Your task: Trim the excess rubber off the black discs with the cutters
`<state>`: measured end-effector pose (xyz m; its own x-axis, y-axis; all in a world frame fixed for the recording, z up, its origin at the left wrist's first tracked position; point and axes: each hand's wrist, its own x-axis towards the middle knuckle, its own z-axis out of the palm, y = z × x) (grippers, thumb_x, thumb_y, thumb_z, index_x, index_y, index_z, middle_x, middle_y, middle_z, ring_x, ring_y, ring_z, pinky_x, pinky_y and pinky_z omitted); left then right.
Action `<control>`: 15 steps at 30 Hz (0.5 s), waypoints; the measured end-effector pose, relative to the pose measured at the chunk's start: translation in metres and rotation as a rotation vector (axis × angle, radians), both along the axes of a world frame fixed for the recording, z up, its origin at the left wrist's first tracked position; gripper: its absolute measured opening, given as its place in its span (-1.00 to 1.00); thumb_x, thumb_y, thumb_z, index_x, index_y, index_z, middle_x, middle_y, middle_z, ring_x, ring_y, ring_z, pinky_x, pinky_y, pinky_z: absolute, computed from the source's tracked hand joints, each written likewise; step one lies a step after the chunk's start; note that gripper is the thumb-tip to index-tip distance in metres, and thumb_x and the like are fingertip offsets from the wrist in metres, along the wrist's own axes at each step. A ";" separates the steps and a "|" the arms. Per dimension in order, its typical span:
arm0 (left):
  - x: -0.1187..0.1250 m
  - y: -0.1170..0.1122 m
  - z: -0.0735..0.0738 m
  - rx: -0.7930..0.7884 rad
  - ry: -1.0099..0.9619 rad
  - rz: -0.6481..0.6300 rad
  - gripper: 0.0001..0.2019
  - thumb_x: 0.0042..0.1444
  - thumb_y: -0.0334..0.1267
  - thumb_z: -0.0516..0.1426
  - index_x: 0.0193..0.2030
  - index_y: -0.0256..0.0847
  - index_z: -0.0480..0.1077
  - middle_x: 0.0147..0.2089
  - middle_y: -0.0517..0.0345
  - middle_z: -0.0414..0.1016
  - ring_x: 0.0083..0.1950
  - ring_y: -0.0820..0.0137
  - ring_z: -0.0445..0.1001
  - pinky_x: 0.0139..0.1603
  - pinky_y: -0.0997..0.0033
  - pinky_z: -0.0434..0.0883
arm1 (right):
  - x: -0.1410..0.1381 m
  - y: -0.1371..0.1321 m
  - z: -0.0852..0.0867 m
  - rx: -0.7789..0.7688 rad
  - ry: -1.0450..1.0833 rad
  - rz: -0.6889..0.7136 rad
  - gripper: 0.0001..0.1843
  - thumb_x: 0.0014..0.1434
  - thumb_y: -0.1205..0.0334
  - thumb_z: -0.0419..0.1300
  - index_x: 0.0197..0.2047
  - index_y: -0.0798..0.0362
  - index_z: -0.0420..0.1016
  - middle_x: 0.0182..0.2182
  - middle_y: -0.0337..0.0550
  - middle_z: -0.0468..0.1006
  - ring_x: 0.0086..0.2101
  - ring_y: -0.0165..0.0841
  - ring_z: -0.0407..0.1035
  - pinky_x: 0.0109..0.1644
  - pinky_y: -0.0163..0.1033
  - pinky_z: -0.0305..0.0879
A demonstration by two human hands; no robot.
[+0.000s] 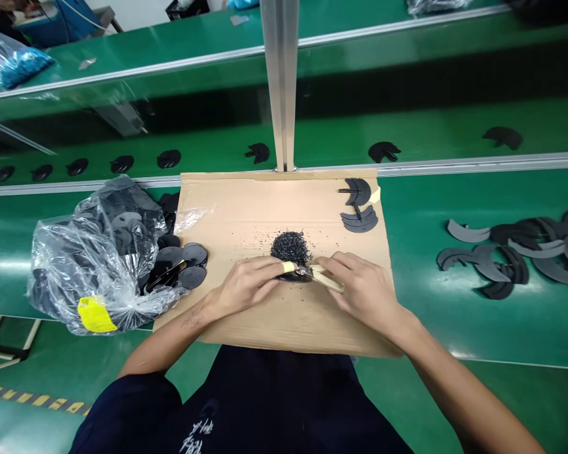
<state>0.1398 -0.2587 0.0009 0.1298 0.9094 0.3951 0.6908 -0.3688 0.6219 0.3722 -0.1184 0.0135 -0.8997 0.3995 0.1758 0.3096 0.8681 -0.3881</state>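
Note:
My left hand (248, 285) and my right hand (360, 287) meet over the middle of a cardboard sheet (246, 221). The left hand's fingers, one with pale tape on its tip, press down on a black round plastic part (294, 276) lying on the cardboard. In my right hand's closed fingers is a pale-handled tool (325, 278), its metal tip touching that part. Just beyond the hands lies a small heap of black shavings (290, 246). Trimmed black parts (358, 207) lie in two small stacks at the sheet's far right corner.
A clear plastic bag (94, 258) of black discs with a yellow label lies at left, discs (182, 261) spilling out. Curved black offcuts (515, 252) are scattered at right. Single black parts (383, 151) ride the green conveyor beyond. An aluminium post (280, 82) stands ahead.

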 end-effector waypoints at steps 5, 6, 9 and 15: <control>0.002 0.001 -0.001 -0.146 -0.134 0.097 -0.76 0.37 -0.23 0.17 0.08 -0.25 0.53 -0.16 -0.01 0.65 -0.19 0.36 0.62 -0.12 0.44 0.56 | -0.003 -0.001 -0.003 -0.452 0.117 -0.073 -0.74 0.31 0.16 0.26 0.04 0.02 0.51 -0.14 -0.08 0.62 -0.24 -0.24 0.50 -0.21 -0.22 0.40; 0.004 0.002 -0.003 -0.165 -0.173 0.094 -0.75 0.36 -0.19 0.18 0.06 -0.25 0.54 -0.15 -0.01 0.65 -0.20 0.36 0.62 -0.13 0.44 0.55 | -0.006 -0.003 -0.004 -0.523 0.175 -0.074 -0.75 0.30 0.13 0.27 0.01 0.02 0.51 -0.15 -0.08 0.62 -0.24 -0.24 0.50 -0.19 -0.21 0.41; 0.006 0.008 -0.005 -0.244 -0.295 0.031 -0.62 0.32 0.03 0.20 0.01 -0.27 0.57 -0.17 -0.05 0.64 -0.21 0.32 0.59 -0.16 0.42 0.51 | -0.014 -0.008 -0.007 -0.591 0.312 -0.016 -0.88 0.35 0.20 0.19 -0.08 0.01 0.51 -0.24 -0.11 0.61 -0.30 -0.28 0.49 -0.24 -0.23 0.41; -0.008 0.022 -0.004 -0.630 -0.589 -0.126 -0.45 0.38 0.18 0.04 0.05 -0.32 0.55 -0.11 -0.09 0.61 -0.25 0.38 0.53 -0.25 0.46 0.43 | -0.020 -0.005 -0.013 -0.353 0.466 0.147 -0.84 0.40 0.36 0.08 -0.05 -0.01 0.47 -0.27 -0.08 0.58 -0.31 -0.29 0.48 -0.27 -0.22 0.40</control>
<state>0.1323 -0.2364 -0.0035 0.1767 0.9740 -0.1419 0.1701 0.1118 0.9791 0.3519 -0.1238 0.0008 -0.8101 0.3831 0.4439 -0.0752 0.6829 -0.7266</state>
